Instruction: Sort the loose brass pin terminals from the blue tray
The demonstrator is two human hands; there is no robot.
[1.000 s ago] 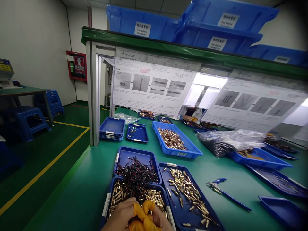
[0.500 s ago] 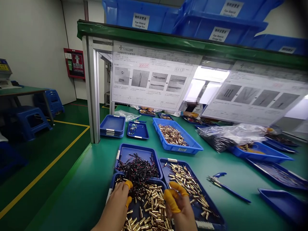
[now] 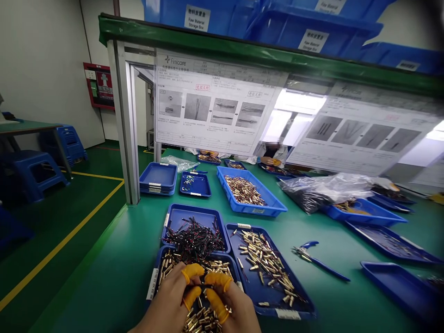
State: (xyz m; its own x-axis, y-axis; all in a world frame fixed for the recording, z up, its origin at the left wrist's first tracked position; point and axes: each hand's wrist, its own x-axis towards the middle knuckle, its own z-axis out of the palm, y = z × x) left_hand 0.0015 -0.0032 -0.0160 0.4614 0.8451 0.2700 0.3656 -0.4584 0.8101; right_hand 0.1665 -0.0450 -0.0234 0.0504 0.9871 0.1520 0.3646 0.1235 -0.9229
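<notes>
My left hand (image 3: 173, 293) and my right hand (image 3: 234, 300), with yellow finger cots on thumbs and forefingers, meet above the near blue tray. Both are closed in pinches, fingertips almost touching; a small dark piece shows between them, too small to name. Beneath them lie loose brass sleeves (image 3: 203, 321). Just beyond, a heap of thin black-and-red wire leads (image 3: 196, 238) fills a blue tray (image 3: 173, 210) and spills over its near edge. To the right, another blue tray (image 3: 249, 289) holds brass sleeves with wires (image 3: 265, 259).
Blue-handled pliers (image 3: 319, 261) lie right of the trays. Farther back are a light-blue bin (image 3: 274, 212) of brass parts, stacked trays (image 3: 157, 175) and plastic bags (image 3: 329, 187). A metal post (image 3: 126, 125) stands at the left. A co-worker's hands (image 3: 272, 161) show across the table.
My right hand has moved left from the right tray's edge to meet my left hand. My left hand has come away from the wire leads toward me. The view has shifted slightly.
</notes>
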